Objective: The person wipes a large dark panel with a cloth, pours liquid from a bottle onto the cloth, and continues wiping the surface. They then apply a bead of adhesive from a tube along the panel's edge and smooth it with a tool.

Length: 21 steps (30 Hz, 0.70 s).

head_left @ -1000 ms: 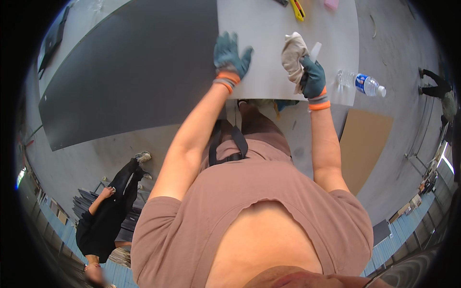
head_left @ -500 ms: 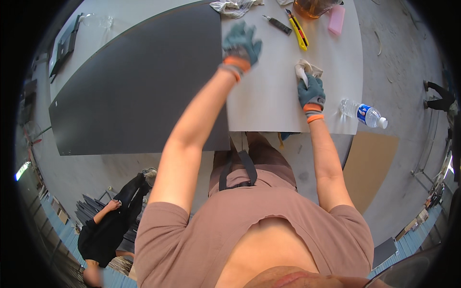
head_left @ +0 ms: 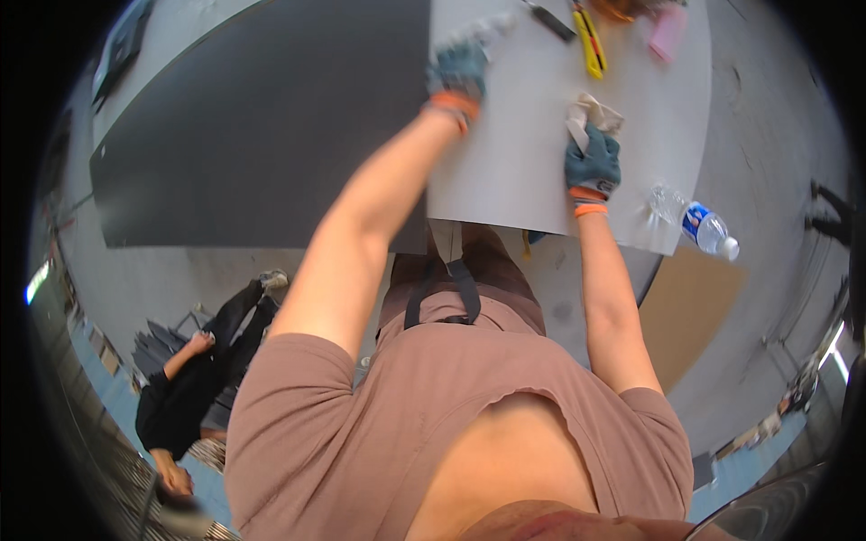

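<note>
A white rag [head_left: 492,29], smeared by motion, is in my gloved left hand [head_left: 458,70], whose fingers close over its near side. That hand is by the seam between the dark grey panel [head_left: 271,126] and the light grey panel [head_left: 505,171]. On the light panel, my gloved right hand [head_left: 593,162] grips a crumpled off-white cloth [head_left: 595,115], which sticks out beyond the fingers. Both gloves are blue-grey with orange cuffs. Right of that hand, a clear plastic bottle [head_left: 696,221] with a blue label and white cap lies on its side.
Toward the far edge lie a yellow utility knife [head_left: 590,43], a dark tube [head_left: 550,22] and a pink block-like item [head_left: 667,34]. An amber container [head_left: 618,9] is cut off by the frame. A brown board [head_left: 690,311] lies below right. Another person [head_left: 194,379] in black is at lower left.
My left hand, open before, has closed on the white rag and drawn it nearer. The right hand keeps its cloth. The whole view has shifted, and the far items sit higher in it.
</note>
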Each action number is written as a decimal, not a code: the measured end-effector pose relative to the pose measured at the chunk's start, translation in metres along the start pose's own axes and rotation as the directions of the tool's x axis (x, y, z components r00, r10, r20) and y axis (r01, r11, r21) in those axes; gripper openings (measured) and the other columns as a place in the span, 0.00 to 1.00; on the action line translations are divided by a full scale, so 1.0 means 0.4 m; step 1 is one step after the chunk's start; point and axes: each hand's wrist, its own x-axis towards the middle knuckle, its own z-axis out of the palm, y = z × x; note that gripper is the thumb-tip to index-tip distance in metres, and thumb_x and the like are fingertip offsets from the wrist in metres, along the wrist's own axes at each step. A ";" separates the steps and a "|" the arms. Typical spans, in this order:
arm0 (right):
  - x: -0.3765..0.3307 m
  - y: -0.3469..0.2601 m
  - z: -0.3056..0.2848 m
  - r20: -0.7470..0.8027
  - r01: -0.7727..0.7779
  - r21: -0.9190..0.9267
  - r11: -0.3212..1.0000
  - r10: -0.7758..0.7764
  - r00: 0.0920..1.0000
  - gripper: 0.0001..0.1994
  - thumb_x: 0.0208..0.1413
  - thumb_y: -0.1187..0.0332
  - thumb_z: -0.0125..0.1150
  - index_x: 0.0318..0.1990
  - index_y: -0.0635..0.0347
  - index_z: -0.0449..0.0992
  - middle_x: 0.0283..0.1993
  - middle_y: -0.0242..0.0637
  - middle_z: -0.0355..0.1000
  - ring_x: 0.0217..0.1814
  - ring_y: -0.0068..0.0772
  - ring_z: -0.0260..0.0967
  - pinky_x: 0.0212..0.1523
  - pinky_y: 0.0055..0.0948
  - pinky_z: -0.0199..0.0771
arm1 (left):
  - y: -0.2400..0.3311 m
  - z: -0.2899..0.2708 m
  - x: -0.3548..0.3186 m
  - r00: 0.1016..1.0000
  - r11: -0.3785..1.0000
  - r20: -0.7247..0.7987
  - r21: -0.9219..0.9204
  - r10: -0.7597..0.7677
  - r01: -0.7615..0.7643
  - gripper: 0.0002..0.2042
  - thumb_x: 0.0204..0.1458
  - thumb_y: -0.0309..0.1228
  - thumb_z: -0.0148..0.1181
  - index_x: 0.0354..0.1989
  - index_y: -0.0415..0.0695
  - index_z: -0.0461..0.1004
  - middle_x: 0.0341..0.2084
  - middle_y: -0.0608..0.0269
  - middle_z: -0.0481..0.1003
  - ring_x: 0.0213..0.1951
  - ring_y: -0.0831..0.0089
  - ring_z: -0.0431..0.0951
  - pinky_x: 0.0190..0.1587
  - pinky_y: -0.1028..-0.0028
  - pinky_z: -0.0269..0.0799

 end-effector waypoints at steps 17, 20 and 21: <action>0.075 0.066 -0.025 0.557 0.019 0.208 0.978 -0.134 0.820 0.25 0.62 0.61 0.62 0.65 0.62 0.74 0.60 0.52 0.77 0.61 0.48 0.76 0.61 0.39 0.74 | 0.065 -0.404 -0.786 0.753 0.366 0.505 -0.665 -0.422 0.651 0.13 0.42 0.19 0.60 0.36 0.45 0.83 0.35 0.55 0.82 0.41 0.55 0.82 0.42 0.61 0.76; 0.092 0.018 -0.069 0.380 0.287 0.044 0.957 -0.282 0.881 0.24 0.68 0.57 0.55 0.65 0.61 0.74 0.64 0.51 0.74 0.62 0.55 0.73 0.64 0.46 0.72 | 0.052 -0.436 -0.903 0.621 0.105 0.551 -0.695 -0.557 0.711 0.13 0.42 0.19 0.60 0.36 0.45 0.83 0.35 0.55 0.83 0.40 0.57 0.83 0.42 0.62 0.76; 0.089 0.016 -0.068 0.298 0.332 0.054 0.942 -0.333 0.895 0.24 0.68 0.56 0.54 0.65 0.61 0.74 0.64 0.50 0.74 0.62 0.56 0.73 0.64 0.46 0.72 | 0.028 -0.458 -0.945 0.619 0.039 0.571 -0.717 -0.539 0.696 0.13 0.42 0.18 0.60 0.37 0.44 0.83 0.36 0.55 0.83 0.40 0.58 0.83 0.42 0.62 0.76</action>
